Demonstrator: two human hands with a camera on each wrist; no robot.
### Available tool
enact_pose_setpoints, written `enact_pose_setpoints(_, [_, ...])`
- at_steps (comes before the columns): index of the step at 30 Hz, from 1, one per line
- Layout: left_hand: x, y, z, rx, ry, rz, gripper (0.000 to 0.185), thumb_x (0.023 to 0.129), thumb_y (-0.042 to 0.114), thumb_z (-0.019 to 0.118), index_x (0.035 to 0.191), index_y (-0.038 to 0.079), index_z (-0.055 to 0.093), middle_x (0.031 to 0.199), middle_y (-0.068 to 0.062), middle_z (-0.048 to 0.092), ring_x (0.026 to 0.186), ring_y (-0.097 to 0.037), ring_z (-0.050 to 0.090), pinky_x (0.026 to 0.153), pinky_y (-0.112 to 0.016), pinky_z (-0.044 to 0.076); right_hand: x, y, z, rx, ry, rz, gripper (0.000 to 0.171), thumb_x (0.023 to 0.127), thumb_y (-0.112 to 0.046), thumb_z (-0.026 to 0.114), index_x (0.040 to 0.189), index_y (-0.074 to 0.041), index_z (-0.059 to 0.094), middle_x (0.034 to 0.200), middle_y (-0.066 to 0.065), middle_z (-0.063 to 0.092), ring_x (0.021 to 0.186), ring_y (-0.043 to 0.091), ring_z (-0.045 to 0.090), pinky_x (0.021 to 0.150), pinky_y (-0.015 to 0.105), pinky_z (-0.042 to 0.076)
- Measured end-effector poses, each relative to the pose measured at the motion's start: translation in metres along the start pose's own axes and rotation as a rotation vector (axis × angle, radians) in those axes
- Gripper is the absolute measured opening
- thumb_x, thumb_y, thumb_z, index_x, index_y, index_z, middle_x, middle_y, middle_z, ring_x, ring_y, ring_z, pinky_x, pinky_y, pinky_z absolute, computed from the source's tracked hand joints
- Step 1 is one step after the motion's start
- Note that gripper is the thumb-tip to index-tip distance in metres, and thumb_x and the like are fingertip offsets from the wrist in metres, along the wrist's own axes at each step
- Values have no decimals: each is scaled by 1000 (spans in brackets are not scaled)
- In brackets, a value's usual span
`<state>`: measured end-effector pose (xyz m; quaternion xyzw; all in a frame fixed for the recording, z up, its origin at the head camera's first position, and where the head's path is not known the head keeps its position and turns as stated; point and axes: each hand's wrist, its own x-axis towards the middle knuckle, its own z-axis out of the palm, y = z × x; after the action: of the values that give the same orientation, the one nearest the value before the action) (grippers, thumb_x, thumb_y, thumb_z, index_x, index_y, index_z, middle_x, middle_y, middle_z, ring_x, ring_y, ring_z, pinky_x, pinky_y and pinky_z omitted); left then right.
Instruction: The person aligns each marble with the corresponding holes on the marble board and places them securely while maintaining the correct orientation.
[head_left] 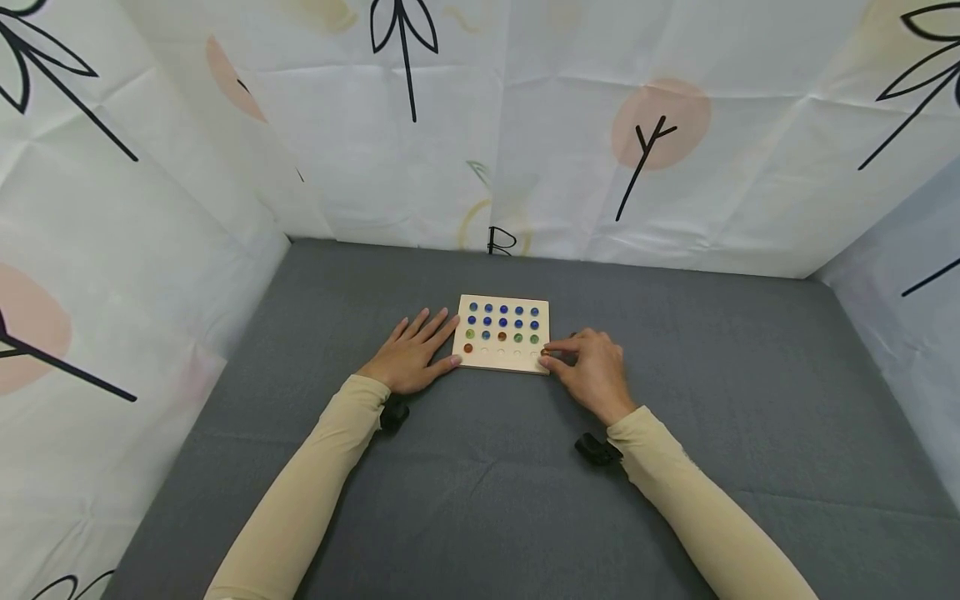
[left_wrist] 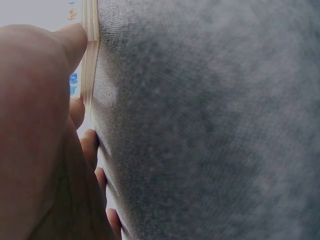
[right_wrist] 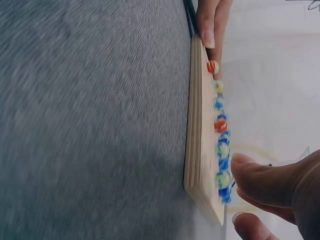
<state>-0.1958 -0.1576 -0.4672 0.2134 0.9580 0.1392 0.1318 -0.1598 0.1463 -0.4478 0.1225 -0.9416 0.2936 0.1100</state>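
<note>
Nearest the camera, two forearms in cream sleeves (head_left: 315,492) are seen reaching forward over a grey fabric-covered tabletop (head_left: 480,500), each with a small black device at the wrist. The left hand (head_left: 411,357) is laid flat on the tabletop with its fingers straight and relaxed, so its grip is wide and nothing is held; its fingertips are set against the left edge of a wooden board (head_left: 504,358), a contact confirmed in the left wrist view, where the thumb (left_wrist: 75,40) is pressed to the layered edge of the board (left_wrist: 90,60). The right hand (head_left: 592,371) is placed at the board's near right corner, its grip narrow, with thumb and forefinger drawn together over a small marble (head_left: 544,352) at the board's right edge; whether the marble is actually pinched cannot be told. In the right wrist view the right thumb (right_wrist: 260,175) is seen just above the row of marbles on the board (right_wrist: 197,150). The board lies flat near the middle of the tabletop, and blue marbles (head_left: 503,314) are seated in its far rows, with green and orange ones (head_left: 468,348) nearer. Beyond, the tabletop is enclosed by white patterned sheets (head_left: 525,125).
</note>
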Motion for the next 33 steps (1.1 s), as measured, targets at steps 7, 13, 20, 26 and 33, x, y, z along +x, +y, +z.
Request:
enact_pose_setpoints(7, [5, -7, 7, -9, 15, 8, 74, 106, 57, 40, 165, 23, 12, 170, -4, 9, 156, -29, -1, 125, -51, -4, 3, -13, 7, 21, -3, -19, 22, 82, -25, 87, 99, -11, 84, 84, 9, 66, 76, 28, 54, 75, 52, 41])
enact_pose_setpoints(13, [3, -5, 3, 1, 2, 7, 74, 107, 57, 40, 165, 21, 12, 170, -5, 9, 156, -30, -1, 125, -52, -3, 5, -20, 14, 19, -18, -22, 23, 83, -26, 87, 101, -12, 84, 84, 7, 66, 73, 25, 52, 82, 56, 42])
enact_pose_setpoints(20, [-1, 2, -4, 1, -5, -1, 73, 107, 53, 42, 165, 19, 14, 170, -7, 11, 156, -32, 1, 124, -53, -1, 7, -28, 19, 21, -26, -17, 22, 82, -27, 87, 98, -13, 84, 85, 8, 67, 78, 28, 54, 79, 54, 41])
enact_pose_setpoints(26, [-3, 5, -7, 20, -1, -4, 73, 107, 52, 44, 165, 18, 16, 169, -8, 13, 156, -33, 4, 124, -55, 2, 9, -33, 26, 22, -29, -35, 20, 83, -26, 86, 98, -13, 84, 85, 9, 67, 79, 29, 55, 78, 55, 41])
enact_pose_setpoints(33, [-2, 4, -6, 23, -5, -5, 73, 107, 53, 42, 165, 19, 15, 169, -8, 13, 156, -33, 4, 124, -55, 2, 14, -40, 33, 0, -42, -32, 20, 84, -28, 86, 98, -15, 85, 84, 8, 68, 80, 29, 57, 75, 53, 41])
